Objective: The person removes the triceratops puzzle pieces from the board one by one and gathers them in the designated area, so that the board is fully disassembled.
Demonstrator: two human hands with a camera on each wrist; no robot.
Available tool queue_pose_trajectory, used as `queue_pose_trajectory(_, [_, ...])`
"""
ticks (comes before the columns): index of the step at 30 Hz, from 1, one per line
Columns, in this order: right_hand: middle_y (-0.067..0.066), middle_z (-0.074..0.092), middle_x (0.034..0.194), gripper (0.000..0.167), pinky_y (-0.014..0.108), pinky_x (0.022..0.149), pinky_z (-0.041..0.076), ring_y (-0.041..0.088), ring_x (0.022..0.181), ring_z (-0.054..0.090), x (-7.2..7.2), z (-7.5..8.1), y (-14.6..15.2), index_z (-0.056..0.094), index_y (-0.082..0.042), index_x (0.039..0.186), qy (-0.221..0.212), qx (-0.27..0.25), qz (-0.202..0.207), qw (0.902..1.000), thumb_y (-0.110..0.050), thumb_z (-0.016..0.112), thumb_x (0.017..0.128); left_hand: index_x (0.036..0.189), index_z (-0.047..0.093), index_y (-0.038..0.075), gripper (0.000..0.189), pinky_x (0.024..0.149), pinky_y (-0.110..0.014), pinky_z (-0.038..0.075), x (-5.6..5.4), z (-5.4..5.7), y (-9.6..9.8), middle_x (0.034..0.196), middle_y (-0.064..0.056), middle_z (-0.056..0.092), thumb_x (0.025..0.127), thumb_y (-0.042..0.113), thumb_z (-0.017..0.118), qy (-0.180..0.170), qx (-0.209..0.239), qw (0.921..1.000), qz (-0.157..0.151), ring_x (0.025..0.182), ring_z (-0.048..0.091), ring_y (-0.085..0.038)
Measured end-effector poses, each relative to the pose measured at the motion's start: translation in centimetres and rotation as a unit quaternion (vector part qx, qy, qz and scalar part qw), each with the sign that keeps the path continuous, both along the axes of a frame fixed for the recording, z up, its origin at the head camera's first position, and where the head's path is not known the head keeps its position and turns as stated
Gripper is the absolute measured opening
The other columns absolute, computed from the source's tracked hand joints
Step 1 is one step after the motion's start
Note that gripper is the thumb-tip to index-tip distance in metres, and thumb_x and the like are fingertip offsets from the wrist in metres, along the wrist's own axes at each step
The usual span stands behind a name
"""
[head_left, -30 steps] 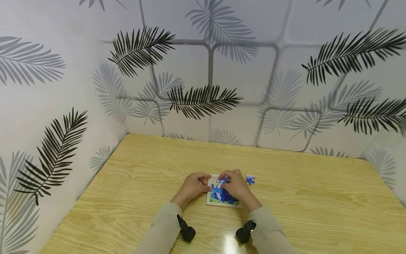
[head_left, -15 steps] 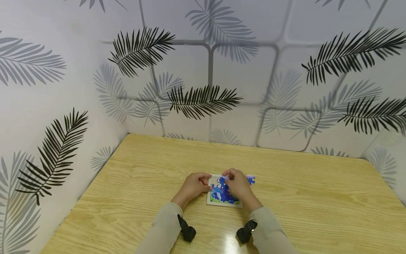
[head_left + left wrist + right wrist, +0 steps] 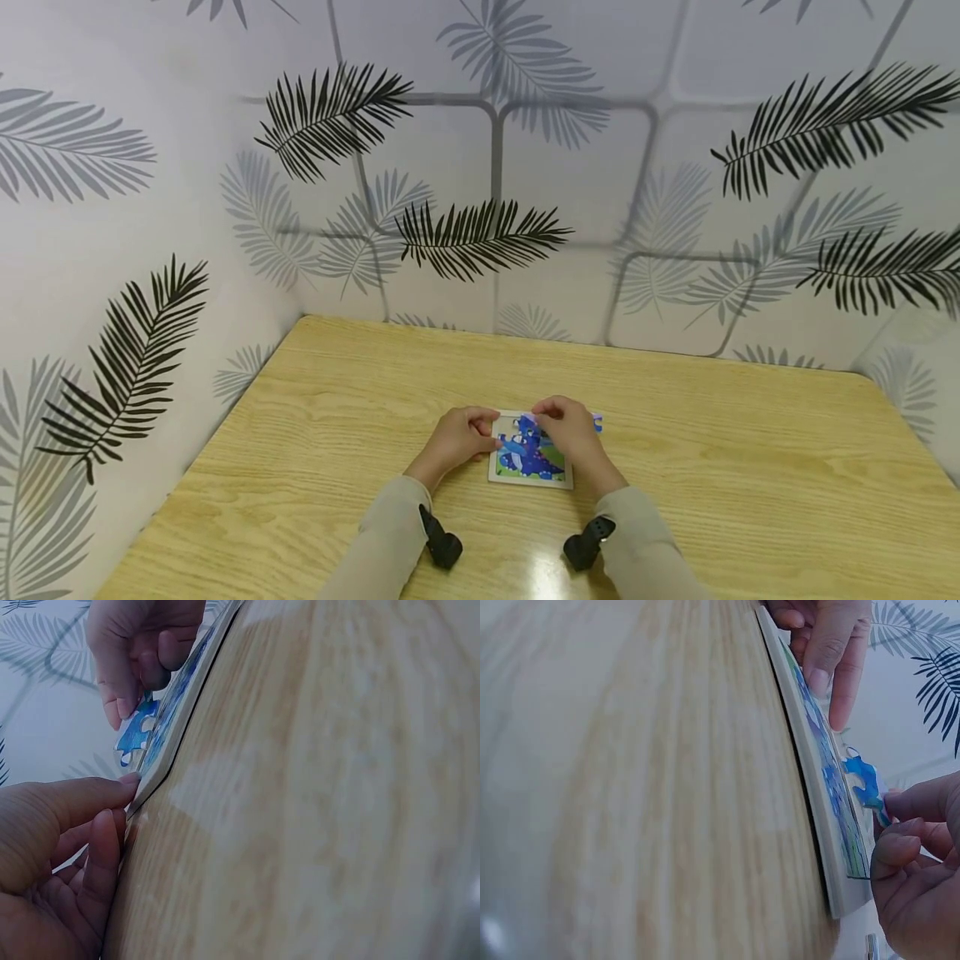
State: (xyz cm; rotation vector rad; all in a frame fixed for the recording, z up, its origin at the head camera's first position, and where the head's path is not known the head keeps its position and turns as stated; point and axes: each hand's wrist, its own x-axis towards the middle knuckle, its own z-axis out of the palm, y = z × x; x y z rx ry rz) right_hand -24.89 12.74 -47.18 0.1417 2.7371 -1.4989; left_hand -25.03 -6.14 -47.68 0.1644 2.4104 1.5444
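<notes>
A square wooden jigsaw puzzle (image 3: 530,484) with a pale frame and a blue dinosaur picture lies on the table. My left hand (image 3: 453,435) grips the puzzle's left edge between thumb and fingers. Over the upper part of the puzzle, my right hand (image 3: 570,432) pinches a blue puzzle piece (image 3: 865,780) between thumb and forefinger. In both wrist views this piece stands tilted just above the board. Partly hidden behind the right hand, another blue and purple puzzle piece (image 3: 597,422) lies on the table. Bare board shows at the puzzle's upper left.
The wooden table (image 3: 712,467) reaches back to a wall (image 3: 570,292) with a leaf pattern. Black cameras are strapped to both wrists, such as the left wrist camera (image 3: 444,550).
My right hand has shifted slightly right and up with the piece, uncovering more of the puzzle and covering more of the loose piece. The left hand stays at the puzzle's edge.
</notes>
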Motion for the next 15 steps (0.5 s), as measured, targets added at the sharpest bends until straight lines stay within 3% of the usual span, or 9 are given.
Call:
queue_pose_trajectory(4, [0.007, 0.064, 0.092, 0.009, 0.036, 0.078, 0.046, 0.020, 0.086, 0.056, 0.1, 0.3, 0.4, 0.068, -0.004, 0.095, 0.008, -0.007, -0.001, 0.9999, -0.008, 0.061, 0.091, 0.117, 0.065, 0.004, 0.040, 0.052, -0.020, 0.042, 0.0, 0.1, 0.0, 0.080, -0.003, 0.051, 0.078, 0.003, 0.076, -0.005, 0.003, 1.0000, 0.003, 0.057, 0.047, -0.011])
queue_pose_trajectory(15, [0.010, 0.061, 0.100, 0.015, 0.030, 0.078, 0.047, 0.022, 0.091, 0.053, 0.1, 0.7, 2.2, 0.067, -0.003, 0.101, -0.025, -0.045, -0.026, 0.9983, -0.009, 0.056, 0.094, 0.117, 0.065, 0.004, 0.041, 0.051, -0.021, 0.043, 0.1, 0.0, 0.2, 0.079, -0.003, 0.051, 0.078, 0.001, 0.075, -0.001, 0.005, 1.0000, 0.003, 0.057, 0.047, -0.011])
